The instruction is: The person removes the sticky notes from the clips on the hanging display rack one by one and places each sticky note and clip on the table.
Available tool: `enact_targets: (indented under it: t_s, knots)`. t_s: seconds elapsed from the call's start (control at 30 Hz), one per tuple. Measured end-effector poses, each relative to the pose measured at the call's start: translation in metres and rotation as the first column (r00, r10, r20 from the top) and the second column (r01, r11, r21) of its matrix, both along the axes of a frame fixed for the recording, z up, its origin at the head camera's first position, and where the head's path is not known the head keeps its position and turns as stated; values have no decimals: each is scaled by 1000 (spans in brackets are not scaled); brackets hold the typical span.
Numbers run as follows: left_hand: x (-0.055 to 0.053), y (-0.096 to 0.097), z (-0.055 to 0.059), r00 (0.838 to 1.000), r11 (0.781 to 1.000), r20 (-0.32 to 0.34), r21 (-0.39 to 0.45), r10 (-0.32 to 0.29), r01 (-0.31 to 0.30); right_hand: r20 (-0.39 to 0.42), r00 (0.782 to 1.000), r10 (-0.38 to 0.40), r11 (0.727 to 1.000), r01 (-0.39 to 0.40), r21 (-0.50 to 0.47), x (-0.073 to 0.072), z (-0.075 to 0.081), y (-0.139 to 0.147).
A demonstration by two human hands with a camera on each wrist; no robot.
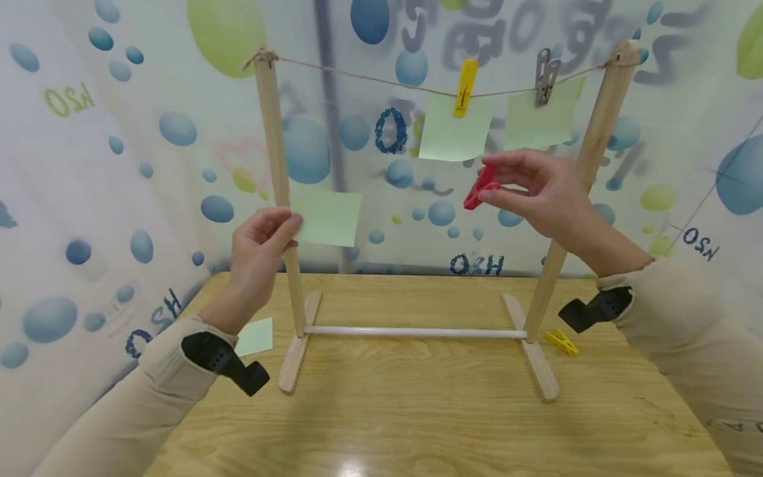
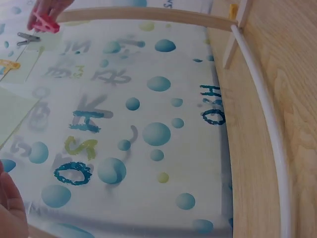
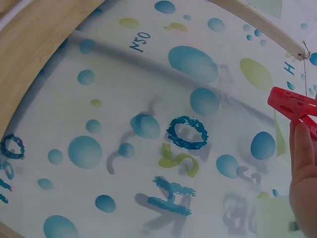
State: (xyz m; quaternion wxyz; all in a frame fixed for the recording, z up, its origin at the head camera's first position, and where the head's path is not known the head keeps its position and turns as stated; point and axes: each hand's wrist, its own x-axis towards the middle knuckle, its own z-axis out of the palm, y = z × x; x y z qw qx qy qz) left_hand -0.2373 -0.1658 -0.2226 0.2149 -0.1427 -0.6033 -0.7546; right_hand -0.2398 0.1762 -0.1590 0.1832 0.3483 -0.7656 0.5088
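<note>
My left hand [image 1: 259, 248] pinches a pale green paper square [image 1: 329, 218] by its left edge, in front of the left wooden post [image 1: 275, 139]. On the right, my right hand [image 1: 539, 192] holds a red clothespin [image 1: 481, 188] between thumb and fingers, below the hanging papers. A yellow clothespin [image 1: 465, 88] fixes one green paper [image 1: 456, 136] to the twine [image 1: 369, 76]. Beside it a grey clothespin [image 1: 545, 78] fixes another green paper [image 1: 539, 122]. In the right wrist view the red clothespin [image 3: 292, 105] shows at the right edge, with the thumb against it.
The wooden frame stands on the table [image 1: 411, 404], its right post [image 1: 602, 119] near my right forearm. A white rod [image 1: 417, 332] joins its feet low down. Another yellow clothespin [image 1: 561, 342] lies by the right foot; a green paper [image 1: 256, 336] lies at the left.
</note>
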Motion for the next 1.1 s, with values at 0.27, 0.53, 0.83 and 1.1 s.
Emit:
enact_targets:
  t_s: [0.27,0.53,0.83,1.1]
  knots:
    - [9,-43,-23,998,999,-32,-3,-47,46,93,995,-41,999,39,24,4,-32,25]
    - [17,-89,-53,999,1000,29,-22,-18,19,157,983,-92,995,86,46,7,-66,55]
    - [-17,-161,-121,990,999,139,-53,3,4,264,955,-135,989,115,89,16,-104,98]
    - [-58,-226,-204,963,989,227,-52,147,-139,307,931,-195,977,157,142,18,-139,129]
